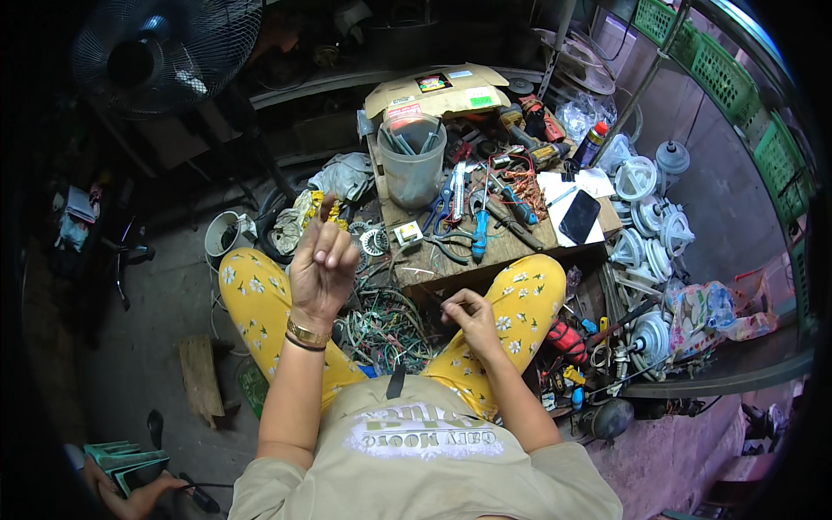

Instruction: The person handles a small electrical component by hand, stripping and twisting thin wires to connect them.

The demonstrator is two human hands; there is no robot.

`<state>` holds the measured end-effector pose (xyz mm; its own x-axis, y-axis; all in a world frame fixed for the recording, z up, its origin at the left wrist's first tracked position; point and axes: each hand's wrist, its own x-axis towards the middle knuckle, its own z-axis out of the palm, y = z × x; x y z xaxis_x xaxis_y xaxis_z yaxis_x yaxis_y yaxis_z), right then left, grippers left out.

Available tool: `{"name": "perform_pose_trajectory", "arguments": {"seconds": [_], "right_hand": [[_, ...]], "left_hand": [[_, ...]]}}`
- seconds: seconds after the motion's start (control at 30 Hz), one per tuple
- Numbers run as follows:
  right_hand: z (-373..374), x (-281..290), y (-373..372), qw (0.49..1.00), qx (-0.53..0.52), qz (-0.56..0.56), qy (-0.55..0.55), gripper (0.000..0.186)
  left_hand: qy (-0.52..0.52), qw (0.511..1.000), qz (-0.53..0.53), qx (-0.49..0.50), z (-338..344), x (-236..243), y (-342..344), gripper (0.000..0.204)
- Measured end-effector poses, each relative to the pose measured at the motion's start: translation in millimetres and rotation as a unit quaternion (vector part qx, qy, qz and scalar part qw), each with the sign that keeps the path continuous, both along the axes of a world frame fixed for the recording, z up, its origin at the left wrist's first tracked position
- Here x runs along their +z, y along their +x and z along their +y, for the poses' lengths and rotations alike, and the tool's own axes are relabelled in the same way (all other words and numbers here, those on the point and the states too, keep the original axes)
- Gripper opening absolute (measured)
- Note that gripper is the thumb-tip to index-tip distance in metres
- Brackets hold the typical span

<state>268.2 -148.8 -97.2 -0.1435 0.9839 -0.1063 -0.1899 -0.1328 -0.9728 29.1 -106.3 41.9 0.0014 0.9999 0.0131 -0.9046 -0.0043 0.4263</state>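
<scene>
My left hand (319, 270) is raised in front of my left knee, its index finger pointing up and the others curled toward the palm. No object shows in it. By my right knee, my right hand (471, 317) has its thumb and fingers pinched together; whatever they hold, if anything, is too small to make out. A heap of cut wires (386, 325) lies between my legs. Just beyond, on a low wooden workbench (416, 272), are blue-handled pliers (479, 234), a small white-and-yellow electrical part (407, 234) and blue-handled scissors (440, 208).
A cloudy plastic bucket (412, 178), a phone (580, 217) on paper and a drill (520, 130) crowd the bench. White plastic fan parts (652, 221) are piled at right. A standing fan (143, 61) is far left; another person's hand (143, 503) shows lower left.
</scene>
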Motion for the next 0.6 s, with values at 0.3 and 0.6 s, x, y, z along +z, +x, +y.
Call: {"name": "perform_pose_trajectory", "arguments": {"seconds": [0.3, 0.6], "right_hand": [[6, 8, 22, 0.828, 0.096, 0.531, -0.150, 0.016], [-2, 35, -46, 0.980, -0.033, 0.191, 0.048, 0.014]], "left_hand": [[-0.001, 0.953, 0.011, -0.304, -8, -9, -4, 0.055], [-0.040, 0.927, -0.131, -0.348, -3, -35, 3, 0.050]]}}
